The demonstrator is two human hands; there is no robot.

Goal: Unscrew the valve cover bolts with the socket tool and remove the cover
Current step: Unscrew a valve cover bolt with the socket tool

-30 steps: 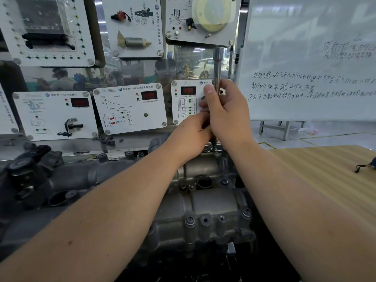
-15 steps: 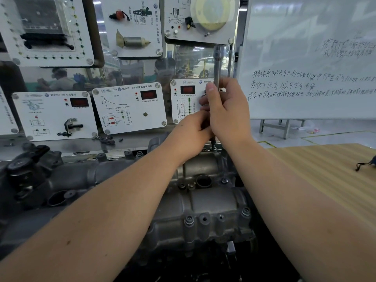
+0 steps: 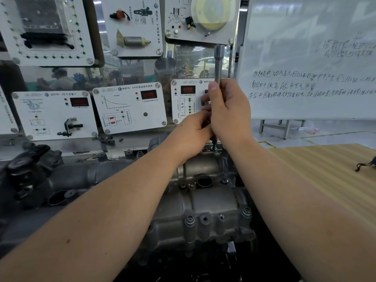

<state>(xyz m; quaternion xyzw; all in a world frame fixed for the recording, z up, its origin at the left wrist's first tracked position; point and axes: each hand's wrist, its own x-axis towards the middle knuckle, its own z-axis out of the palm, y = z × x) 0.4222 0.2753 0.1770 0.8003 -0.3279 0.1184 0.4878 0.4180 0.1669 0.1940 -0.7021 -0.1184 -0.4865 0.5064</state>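
Valve cover low in centre frame, still bolted; socket tool upright above its far edge, clasped in right grip, steadied lower by left grip, probably to keep the shaft square on a bolt.

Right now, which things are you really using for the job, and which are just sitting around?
For the job:
- socket tool, upright, gripped by the right hand
- left hand, low on the tool
- valve cover
- front bolts

Just sitting around:
- whiteboard
- sensor panels
- wooden table
- black cord
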